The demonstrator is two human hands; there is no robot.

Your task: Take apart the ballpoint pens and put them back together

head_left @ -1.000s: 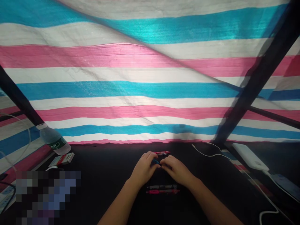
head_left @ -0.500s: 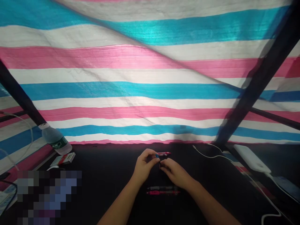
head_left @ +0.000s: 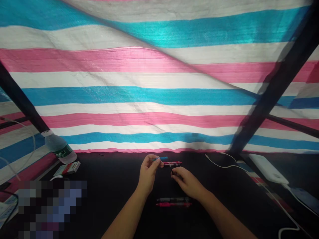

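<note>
My left hand (head_left: pixel 147 171) is raised a little above the black table and pinches a small blue pen part (head_left: pixel 161 158) by its end. My right hand (head_left: pixel 187 182) stays lower, its fingers closed on a thin dark piece (head_left: pixel 170 167) that I cannot make out well. Just behind both hands a red pen (head_left: pixel 173 163) lies on the table. Two more pens, a dark one (head_left: pixel 172 199) and a pink one (head_left: pixel 173 204), lie side by side near my right wrist.
A striped pink, blue and white tarp (head_left: pixel 139 99) hangs behind the table. At the left lie a plastic water bottle (head_left: pixel 58 147) and a small red-and-white box (head_left: pixel 66 168). A white power bank (head_left: pixel 268 168) with white cables (head_left: pixel 219 163) sits at the right.
My hands were together on one pen a second ago. My left hand has since lifted up and away with the blue part, while my right hand kept the dark piece.
</note>
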